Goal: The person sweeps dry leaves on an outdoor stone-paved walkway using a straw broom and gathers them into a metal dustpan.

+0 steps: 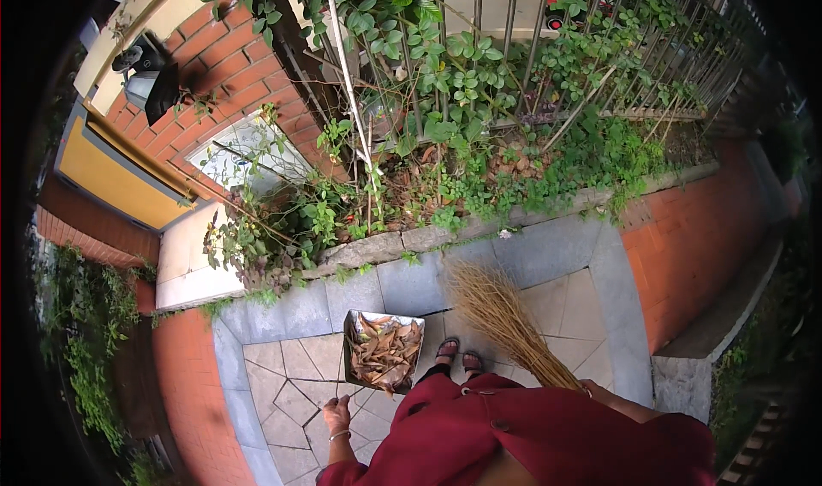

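Observation:
My left hand (336,415) grips the thin handle of a metal dustpan (383,350) that is full of dry brown leaves, held just above the grey paved floor. My right hand (591,389) is mostly hidden behind my red sleeve and holds the bound end of a straw broom (499,316), whose bristles fan out toward the stone kerb. My sandalled feet (458,354) stand between the dustpan and the broom.
A raised planter bed (479,178) with green creepers, dry leaves and a white stick lies beyond the stone kerb (402,244). A metal railing (616,49) backs it. Red brick walls (693,238) flank the paved patch on both sides.

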